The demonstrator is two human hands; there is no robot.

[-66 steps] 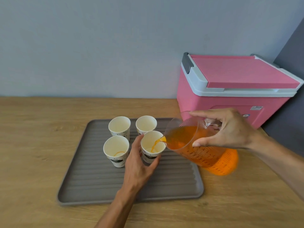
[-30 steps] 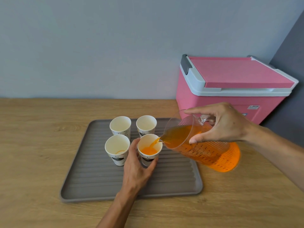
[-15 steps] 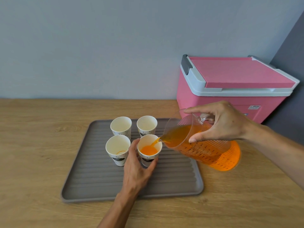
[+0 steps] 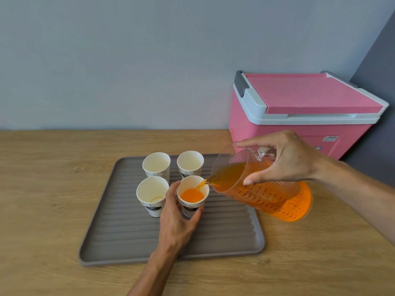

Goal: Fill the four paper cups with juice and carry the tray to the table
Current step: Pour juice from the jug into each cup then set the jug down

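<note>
A grey ribbed tray point(image 4: 224, 236) lies on the wooden counter with four white paper cups in a square. My left hand point(image 4: 177, 221) grips the near right cup point(image 4: 193, 194), which holds orange juice part way up. My right hand point(image 4: 286, 161) holds a clear measuring jug point(image 4: 263, 189) of orange juice by its handle, tilted left, and a thin stream runs from its spout into that cup. The near left cup point(image 4: 152, 194) has only a trace of juice at the bottom. The far left cup point(image 4: 156, 165) and far right cup point(image 4: 190, 164) look empty.
A pink cooler box point(image 4: 299, 116) with a white rim and shut lid stands at the back right against the grey wall. The wooden counter point(image 4: 42, 189) extends bare to the left of the tray and in front of it.
The juice level in the near right cup has risen from a first trickle to part full. The jug has tipped a little further. My left hand has stayed on the cup.
</note>
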